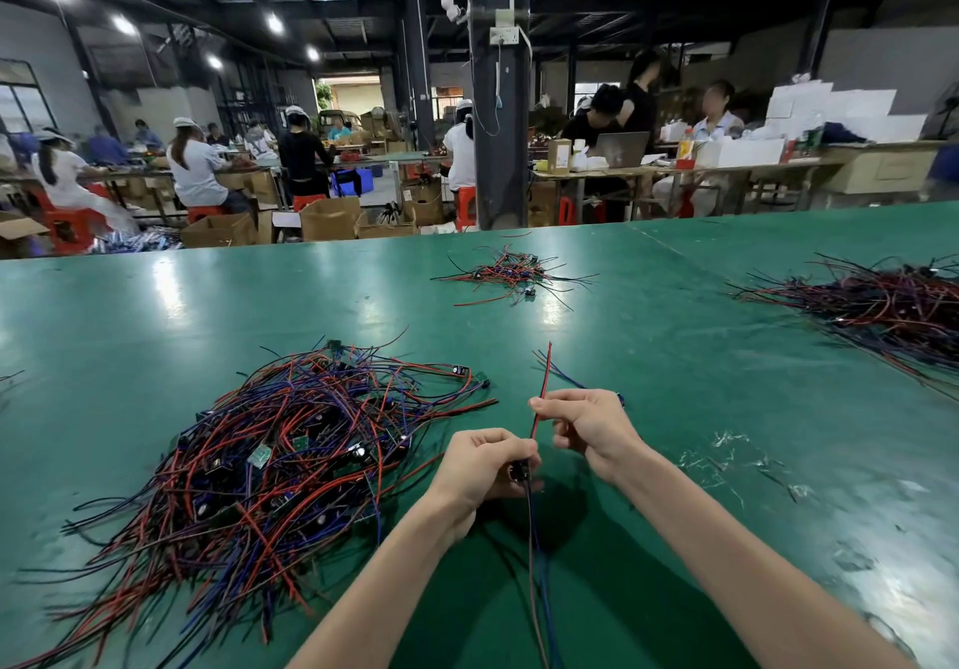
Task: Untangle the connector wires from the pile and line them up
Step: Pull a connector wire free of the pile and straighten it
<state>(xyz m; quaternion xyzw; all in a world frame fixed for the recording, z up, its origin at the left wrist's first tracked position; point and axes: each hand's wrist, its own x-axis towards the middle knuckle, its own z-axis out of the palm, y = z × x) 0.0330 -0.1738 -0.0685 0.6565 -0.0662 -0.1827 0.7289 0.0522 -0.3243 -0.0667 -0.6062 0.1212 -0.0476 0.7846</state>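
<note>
Bottom centre, the left hand (488, 466) curls around a small black connector (519, 472), thin wires (534, 564) trailing toward the lower edge, while the right hand (584, 424) just above pinches its red wire (544, 378). Left of them sprawls the big tangled pile of red, blue and black connector wires (280, 450) on the glossy green table (674, 383); a smaller wire cluster (511, 271) lies upper centre.
</note>
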